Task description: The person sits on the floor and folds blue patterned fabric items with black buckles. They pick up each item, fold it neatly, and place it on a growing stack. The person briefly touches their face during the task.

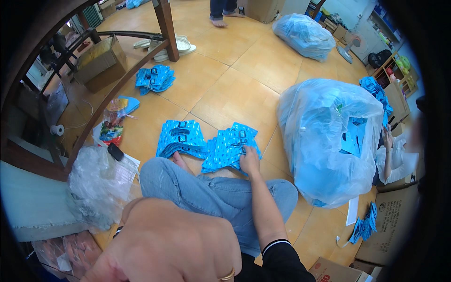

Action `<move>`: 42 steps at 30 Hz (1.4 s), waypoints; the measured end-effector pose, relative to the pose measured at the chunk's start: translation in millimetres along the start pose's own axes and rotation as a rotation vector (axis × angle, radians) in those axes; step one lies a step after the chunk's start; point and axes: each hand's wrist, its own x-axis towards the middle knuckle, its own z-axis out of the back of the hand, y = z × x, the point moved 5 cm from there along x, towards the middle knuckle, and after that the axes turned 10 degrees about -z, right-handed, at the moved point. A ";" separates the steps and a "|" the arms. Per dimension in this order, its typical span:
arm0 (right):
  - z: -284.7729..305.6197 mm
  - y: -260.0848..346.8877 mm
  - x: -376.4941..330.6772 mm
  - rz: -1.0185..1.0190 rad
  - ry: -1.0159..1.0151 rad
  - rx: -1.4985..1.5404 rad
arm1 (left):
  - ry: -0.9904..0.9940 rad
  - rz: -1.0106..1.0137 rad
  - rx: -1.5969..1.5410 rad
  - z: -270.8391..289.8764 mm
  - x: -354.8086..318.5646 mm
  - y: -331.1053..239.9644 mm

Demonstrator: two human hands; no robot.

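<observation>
I sit cross-legged on the floor with two stacks of flat, light-blue printed pieces with black buckles before me. The left stack lies just beyond my legs. At the right stack, my right hand has its fingers curled on the top piece's right edge, beside the buckle; how many pieces it grips does not show. My left hand is raised very close to the camera, back of the hand showing and a ring on one finger. Most of its fingers are hidden.
A big clear bag of blue pieces stands to my right; another bag lies farther off. A third stack sits beyond, near a wooden frame leg. Crumpled plastic lies left. Another person sits at right.
</observation>
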 end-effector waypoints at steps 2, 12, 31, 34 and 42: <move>2.1 1.3 -2.3 0.024 -0.046 -0.037 | -0.021 0.024 0.005 -7.9 1.9 0.6; 29.2 18.7 -18.0 0.138 -0.329 0.016 | -0.081 0.192 -0.040 -27.8 16.3 -3.2; 65.6 21.4 -11.4 -0.018 -0.574 0.164 | -0.865 1.026 0.823 217.6 -252.9 53.2; 110.0 45.6 -25.1 0.205 -0.739 0.299 | -1.100 1.050 0.621 227.8 -294.9 59.6; 150.9 114.5 -35.2 0.740 -0.484 0.233 | -1.037 1.084 0.451 256.8 -246.1 71.3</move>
